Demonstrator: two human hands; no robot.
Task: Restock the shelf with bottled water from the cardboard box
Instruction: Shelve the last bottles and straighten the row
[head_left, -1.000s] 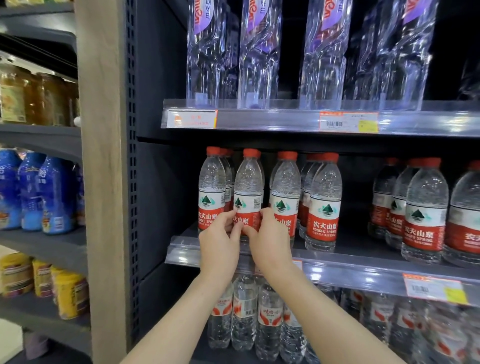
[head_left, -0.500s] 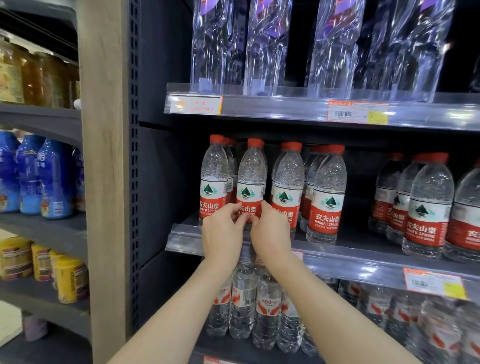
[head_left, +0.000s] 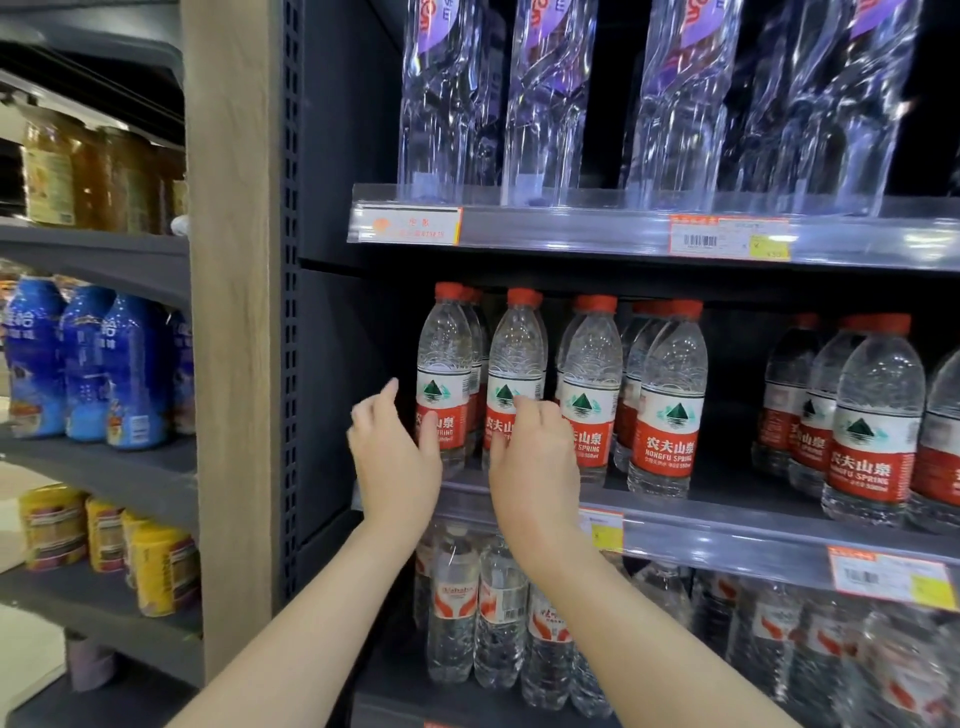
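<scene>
Nudging a front-row bottle carelessly looks like the main hazard here, since the red-capped water bottles stand upright and close together near the front of the middle shelf (head_left: 727, 535), behind only a low clear rail. The left hand (head_left: 397, 462) hovers beside the first bottle (head_left: 441, 364) with its fingers spread and relaxed and its thumb just at the label, holding nothing. The right hand (head_left: 537, 467) lies against the second bottle (head_left: 514, 358), thumb on the front of the red label and fingers bent toward the gap beside the third bottle (head_left: 592, 374). Whether that is a real grip or only a touch cannot be told. A sideways shove there would likely rock the tall, narrow bottle into its neighbours and could topple several along the row. A forward tug could carry it over the rail toward the lower bottles (head_left: 452, 613). The smooth plastic may also slip under a loose hold. The cardboard box is out of view, so turning to find it with a forearm close to the rail risks sweeping a bottle off.
</scene>
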